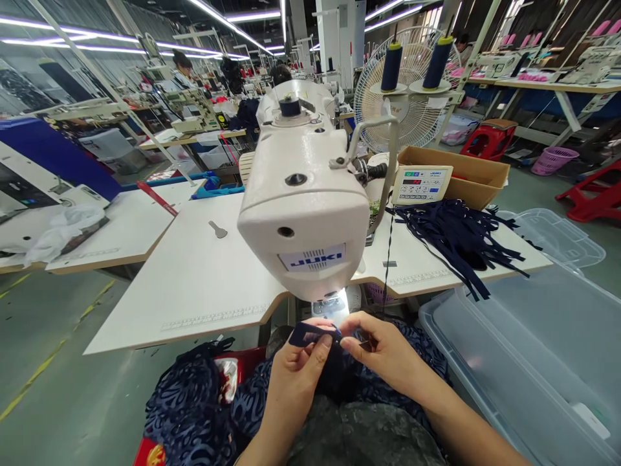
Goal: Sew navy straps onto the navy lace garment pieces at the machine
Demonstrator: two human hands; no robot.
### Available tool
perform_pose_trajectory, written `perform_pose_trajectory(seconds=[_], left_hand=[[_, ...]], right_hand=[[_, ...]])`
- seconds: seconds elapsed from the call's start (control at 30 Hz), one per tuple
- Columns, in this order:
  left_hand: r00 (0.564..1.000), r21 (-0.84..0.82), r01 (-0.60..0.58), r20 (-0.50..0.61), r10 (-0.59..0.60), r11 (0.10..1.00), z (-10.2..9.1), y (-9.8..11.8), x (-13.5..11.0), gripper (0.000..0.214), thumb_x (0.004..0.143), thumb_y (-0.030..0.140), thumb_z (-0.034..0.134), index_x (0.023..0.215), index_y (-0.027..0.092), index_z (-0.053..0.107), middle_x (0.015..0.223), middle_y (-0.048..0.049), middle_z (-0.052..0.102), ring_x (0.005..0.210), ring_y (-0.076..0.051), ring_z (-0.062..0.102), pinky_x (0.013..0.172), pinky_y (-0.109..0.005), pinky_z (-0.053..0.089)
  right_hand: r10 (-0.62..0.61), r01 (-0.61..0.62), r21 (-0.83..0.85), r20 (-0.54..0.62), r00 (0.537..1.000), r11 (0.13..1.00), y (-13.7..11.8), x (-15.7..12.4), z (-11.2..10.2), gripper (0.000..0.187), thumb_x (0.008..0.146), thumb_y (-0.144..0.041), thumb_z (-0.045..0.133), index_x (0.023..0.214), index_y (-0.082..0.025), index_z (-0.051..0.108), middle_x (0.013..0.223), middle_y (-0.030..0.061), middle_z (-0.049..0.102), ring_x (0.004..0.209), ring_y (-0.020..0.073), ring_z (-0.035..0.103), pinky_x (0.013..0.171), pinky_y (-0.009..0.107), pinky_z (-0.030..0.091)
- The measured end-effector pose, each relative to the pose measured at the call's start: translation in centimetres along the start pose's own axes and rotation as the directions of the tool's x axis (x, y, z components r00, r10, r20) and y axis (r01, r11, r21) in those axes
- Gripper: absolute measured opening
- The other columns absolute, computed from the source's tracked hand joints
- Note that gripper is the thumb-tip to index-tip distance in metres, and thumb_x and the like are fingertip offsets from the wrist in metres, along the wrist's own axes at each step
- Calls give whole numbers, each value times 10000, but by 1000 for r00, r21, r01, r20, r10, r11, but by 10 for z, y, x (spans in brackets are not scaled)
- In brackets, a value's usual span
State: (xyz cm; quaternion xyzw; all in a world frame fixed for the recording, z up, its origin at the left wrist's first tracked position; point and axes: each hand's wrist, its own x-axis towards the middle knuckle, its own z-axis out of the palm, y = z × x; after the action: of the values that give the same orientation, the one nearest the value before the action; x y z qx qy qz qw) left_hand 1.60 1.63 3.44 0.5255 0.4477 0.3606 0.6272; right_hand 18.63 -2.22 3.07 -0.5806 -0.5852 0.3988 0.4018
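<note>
Just in front of the sewing machine head (303,213), my left hand (295,372) is closed on a navy fabric strip (301,334), thumb on top. The strip is folded over the fingers, and more dark cloth hangs below it. My right hand (383,349) pinches at the strip's right end, its thumb and forefinger close together. A small dark thing shows under the right fingers; what it is cannot be made out. Both hands are just below the lit needle area (332,307), above navy patterned fabric (191,395) gathered around the lap.
On the white sewing table (194,278) lie a small grey metal piece (218,229) and, at right, a heap of navy strips (456,233) beside a control panel (422,186) and cardboard box (485,173). A clear plastic bin (528,330) stands at right. Two thread cones (391,68) stand behind.
</note>
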Motion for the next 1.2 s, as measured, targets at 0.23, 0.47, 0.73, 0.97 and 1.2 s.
perform_pose_trajectory(seconds=[0.23, 0.47, 0.73, 0.97, 1.2], left_hand=[[994, 57, -69, -87, 73, 996, 1, 9, -4, 262, 739, 392, 723, 905, 189, 709, 891, -55, 710, 841, -217, 644, 759, -263, 497], [981, 88, -187, 69, 181, 978, -15, 18, 0, 461, 911, 535, 400, 979, 160, 661, 738, -80, 676, 607, -169, 586, 569, -259, 462], [862, 147, 295, 386, -329, 944, -11, 14, 1, 315, 778, 472, 655, 733, 172, 570, 563, 34, 558, 388, -77, 505, 358, -156, 281], [921, -179, 252, 346, -179, 951, -13, 8, -7, 387, 660, 483, 768, 593, 134, 616, 824, -47, 579, 450, -17, 356, 384, -160, 239], [997, -98, -75, 15, 76, 992, -28, 14, -7, 344, 691, 398, 775, 533, 161, 582, 766, 4, 473, 560, -65, 391, 488, -164, 363]], right_hand=[[-60, 55, -67, -77, 995, 996, 1, -2, 1, 94, 880, -254, 516, 863, -225, 603, 723, -44, 552, 607, 102, 479, 551, 202, 376], [-208, 207, -260, 24, 978, 943, -1, -3, -17, 234, 856, -105, 477, 943, -264, 625, 808, -33, 537, 676, 99, 523, 607, 196, 384], [-300, 370, -433, 223, 927, 822, -9, -4, -22, 223, 870, -154, 548, 1008, -302, 643, 940, -26, 617, 736, 114, 594, 639, 204, 415], [-94, -69, -651, -213, 972, 756, 49, 20, -62, 297, 911, -456, 535, 1141, -268, 548, 1025, 9, 633, 794, 152, 637, 684, 244, 480], [-56, -417, -767, -505, 861, 488, 134, 64, -133, 274, 936, -260, 472, 1117, -94, 594, 1015, 188, 628, 887, 290, 615, 707, 350, 446]])
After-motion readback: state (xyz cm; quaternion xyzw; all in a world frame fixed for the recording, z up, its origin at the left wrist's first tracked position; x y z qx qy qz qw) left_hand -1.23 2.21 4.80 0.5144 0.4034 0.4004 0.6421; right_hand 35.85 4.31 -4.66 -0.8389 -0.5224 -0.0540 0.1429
